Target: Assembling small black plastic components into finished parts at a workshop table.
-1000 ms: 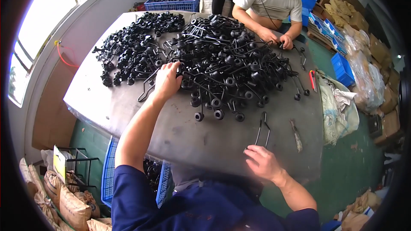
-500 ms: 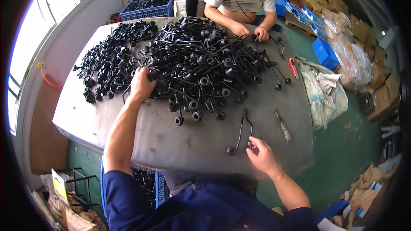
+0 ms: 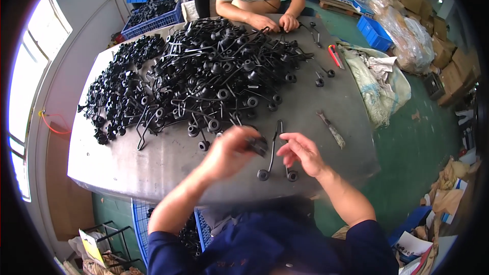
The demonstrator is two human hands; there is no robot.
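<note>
My left hand (image 3: 230, 152), smeared by motion, is closed on small black rubber pieces (image 3: 258, 145) above the near part of the table; how many it holds I cannot tell. My right hand (image 3: 301, 155) hovers just to the right, its fingers apart with nothing visible between them. Between and below the hands lies a bent black metal rod (image 3: 272, 155) with a round rubber bushing (image 3: 263, 175) at its left end and another bushing (image 3: 292, 175) at its right end. Beyond them rises a big heap of similar bent rods with bushings (image 3: 219, 71).
Small black rubber parts (image 3: 114, 89) are piled at the table's left. A red box cutter (image 3: 335, 56) and a wrapped-handle tool (image 3: 331, 130) lie on the right. Opposite, a co-worker's hands (image 3: 277, 22) handle a part. Blue crates (image 3: 153, 22) stand behind; a white sack (image 3: 382, 86) is beside the table.
My left hand has come from the heap toward the right hand, bringing rubber pieces. My right hand has moved off the rod's right end, whose bushing now shows. The view has shifted.
</note>
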